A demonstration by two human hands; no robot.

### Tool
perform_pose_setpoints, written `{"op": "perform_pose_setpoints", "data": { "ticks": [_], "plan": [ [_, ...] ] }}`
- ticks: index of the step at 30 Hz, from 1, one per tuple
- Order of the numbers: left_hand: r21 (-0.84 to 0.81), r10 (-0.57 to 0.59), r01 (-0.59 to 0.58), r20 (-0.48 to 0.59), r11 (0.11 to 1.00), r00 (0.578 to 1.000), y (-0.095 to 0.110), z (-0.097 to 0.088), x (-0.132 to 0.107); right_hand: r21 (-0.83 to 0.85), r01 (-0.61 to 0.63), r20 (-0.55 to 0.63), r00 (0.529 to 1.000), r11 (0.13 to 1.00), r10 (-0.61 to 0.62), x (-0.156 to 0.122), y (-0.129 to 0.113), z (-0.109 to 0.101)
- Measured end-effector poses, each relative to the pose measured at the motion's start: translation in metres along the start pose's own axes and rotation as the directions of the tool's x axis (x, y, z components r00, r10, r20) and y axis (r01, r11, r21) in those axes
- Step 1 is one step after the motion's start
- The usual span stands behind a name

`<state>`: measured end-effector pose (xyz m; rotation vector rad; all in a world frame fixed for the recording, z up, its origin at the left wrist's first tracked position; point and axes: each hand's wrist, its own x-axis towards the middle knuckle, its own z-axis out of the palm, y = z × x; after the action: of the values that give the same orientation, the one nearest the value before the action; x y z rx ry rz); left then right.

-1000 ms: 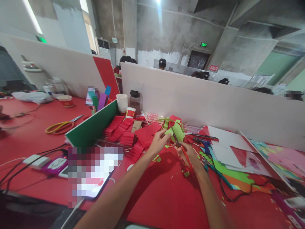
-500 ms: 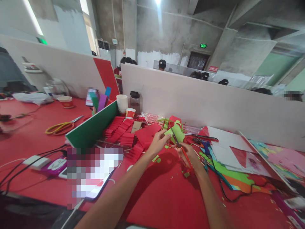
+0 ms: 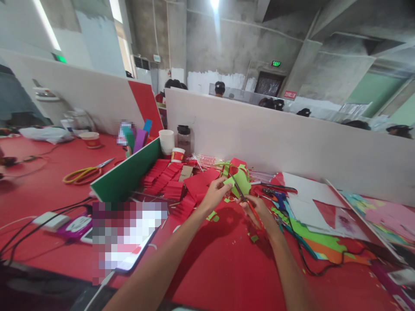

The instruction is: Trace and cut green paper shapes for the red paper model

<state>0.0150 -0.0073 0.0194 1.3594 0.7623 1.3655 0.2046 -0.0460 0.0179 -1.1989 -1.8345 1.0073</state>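
Hardly anything has moved since the earlier frame: both my hands keep nearly the same place, and the view drifts slightly. Left hand (image 3: 214, 196): thumb and fingers pinching a small green paper piece (image 3: 228, 182), held above the desk (image 3: 240, 268) near its middle. Right hand (image 3: 256, 210): fingers curled round the orange-red handles of scissors (image 3: 239, 188), blades pointing away, beside the green piece; whether they bite into it, I cannot tell. Done, as I judge it: green scraps (image 3: 212, 216) lie cut near my left wrist, another green scrap (image 3: 254, 238) below my right hand. Left, seemingly: the pinched piece, cutting apparently partway; larger green paper (image 3: 242, 180) lies just behind the blades. Folded red paper (image 3: 170, 190): stacked at left. Writing: green exit sign (image 3: 276, 64) and red sign (image 3: 289, 94), far wall, characters too small to read; brown card (image 3: 186, 173), marks illegible; red-and-white paper cup (image 3: 177, 155), printed, brand unreadable.
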Motion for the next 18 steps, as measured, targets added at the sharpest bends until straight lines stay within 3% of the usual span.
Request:
{"op": "perform_pose_setpoints", "data": {
  "ticks": [12, 18],
  "plan": [
    [0.038, -0.005, 0.005, -0.011, 0.999, 1.000, 0.0014, -0.0021, -0.0009, 0.013, 0.003, 0.010, 1.000, 1.000, -0.003, -0.0042, -0.0033, 0.0005],
    [0.062, -0.001, -0.002, 0.045, 0.998, 0.999, 0.0015, -0.0043, -0.0007, 0.012, 0.017, 0.038, 0.999, 1.000, -0.018, -0.0046, -0.0055, -0.0010]
  ]
}}
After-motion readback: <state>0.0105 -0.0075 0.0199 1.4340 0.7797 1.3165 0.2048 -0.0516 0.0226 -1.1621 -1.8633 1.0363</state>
